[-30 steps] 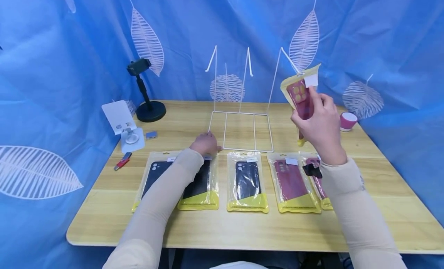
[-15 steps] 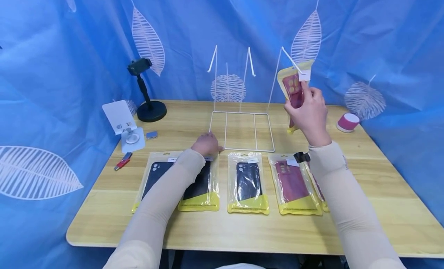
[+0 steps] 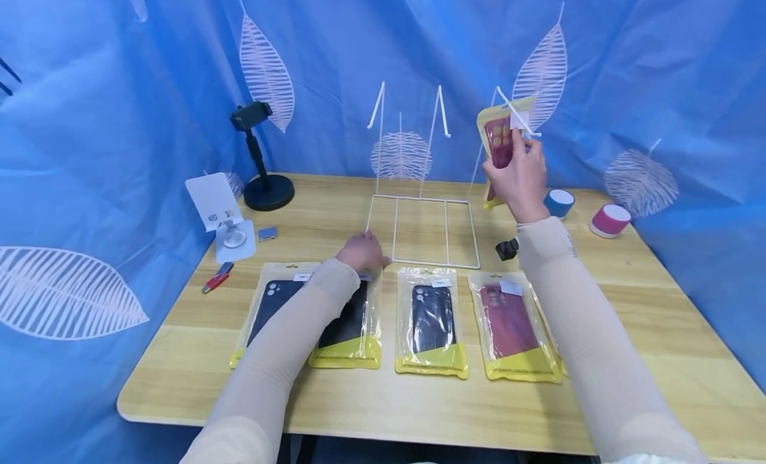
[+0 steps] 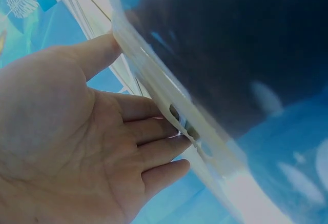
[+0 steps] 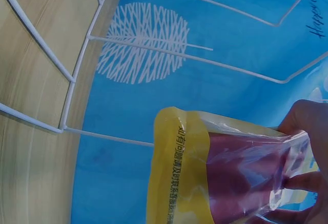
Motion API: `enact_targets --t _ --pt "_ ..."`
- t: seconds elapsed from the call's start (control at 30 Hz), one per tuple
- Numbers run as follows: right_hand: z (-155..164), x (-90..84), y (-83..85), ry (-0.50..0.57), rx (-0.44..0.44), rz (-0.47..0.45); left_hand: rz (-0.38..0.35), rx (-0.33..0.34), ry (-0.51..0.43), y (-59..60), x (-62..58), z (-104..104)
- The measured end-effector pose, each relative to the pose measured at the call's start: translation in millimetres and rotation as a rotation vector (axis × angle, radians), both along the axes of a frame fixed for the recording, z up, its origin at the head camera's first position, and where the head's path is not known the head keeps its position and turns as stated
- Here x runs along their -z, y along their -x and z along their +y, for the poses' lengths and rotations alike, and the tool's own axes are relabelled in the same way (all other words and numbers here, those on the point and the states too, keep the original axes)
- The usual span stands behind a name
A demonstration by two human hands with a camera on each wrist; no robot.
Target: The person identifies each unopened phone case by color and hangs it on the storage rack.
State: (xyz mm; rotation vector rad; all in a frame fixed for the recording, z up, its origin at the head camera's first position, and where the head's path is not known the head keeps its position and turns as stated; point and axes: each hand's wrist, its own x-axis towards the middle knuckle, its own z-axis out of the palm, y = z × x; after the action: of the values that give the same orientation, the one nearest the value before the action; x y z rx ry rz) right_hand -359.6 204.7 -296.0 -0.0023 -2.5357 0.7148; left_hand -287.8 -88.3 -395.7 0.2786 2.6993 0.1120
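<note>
My right hand point(image 3: 522, 178) holds a clear, yellow-edged bag with a wine-red phone case point(image 3: 499, 141) inside, raised at the right arm of a white wire rack point(image 3: 419, 198). That arm's rod crosses the bag's top; whether it runs through the hang hole I cannot tell. In the right wrist view, the fingers and thumb grip the red phone case bag point(image 5: 246, 175) at its upper end. My left hand point(image 3: 362, 252) rests at the rack's front left corner, fingers extended. The left wrist view shows its fingers point(image 4: 159, 152) beside the edge of a bagged dark phone case point(image 4: 225, 55).
Bagged black cases point(image 3: 433, 321) and a bagged red case point(image 3: 511, 324) line the table's front. A phone stand point(image 3: 263, 185), a white folding stand point(image 3: 218, 208) and a red USB stick point(image 3: 217, 279) stand left. Blue point(image 3: 559, 201) and pink point(image 3: 609, 221) round items lie right.
My right hand has moved left and away from me, taking the bagged red phone case farther back along the rack's right arm. The blue round item has come into view. The left hand stays put.
</note>
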Motion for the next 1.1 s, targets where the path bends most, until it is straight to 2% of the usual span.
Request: enact_targets --t 0.23,0.37,0.53,0.7,0.83,1.0,1.1 --pt "3.3 12.9 21.1 0.016 0.033 -0.007 -0.003 0.050 0.030 -2.3 8.2 8.7" --pt "5.3 21.3 25.4 0.018 0.054 -0.007 -0.014 0.047 0.018 -3.8 11.3 10.8" --pt "8.6 28.1 21.0 -0.001 0.040 -0.031 -0.024 0.031 -0.005 -2.1 12.1 8.8" --pt "15.1 27.9 5.3 -0.067 -0.022 -0.088 -0.021 0.028 -0.016 4.0 11.1 4.9" --pt "33.2 28.5 -16.9 -0.178 -0.155 -0.218 -0.021 0.029 -0.025 8.7 8.7 2.0" --pt "78.3 41.9 -45.6 -0.428 -0.424 -0.521 -0.024 0.013 -0.045 13.8 4.8 -1.3" --pt "109.1 57.3 -58.4 -0.504 -0.523 -0.657 -0.035 0.013 -0.033 16.5 4.6 -3.2"
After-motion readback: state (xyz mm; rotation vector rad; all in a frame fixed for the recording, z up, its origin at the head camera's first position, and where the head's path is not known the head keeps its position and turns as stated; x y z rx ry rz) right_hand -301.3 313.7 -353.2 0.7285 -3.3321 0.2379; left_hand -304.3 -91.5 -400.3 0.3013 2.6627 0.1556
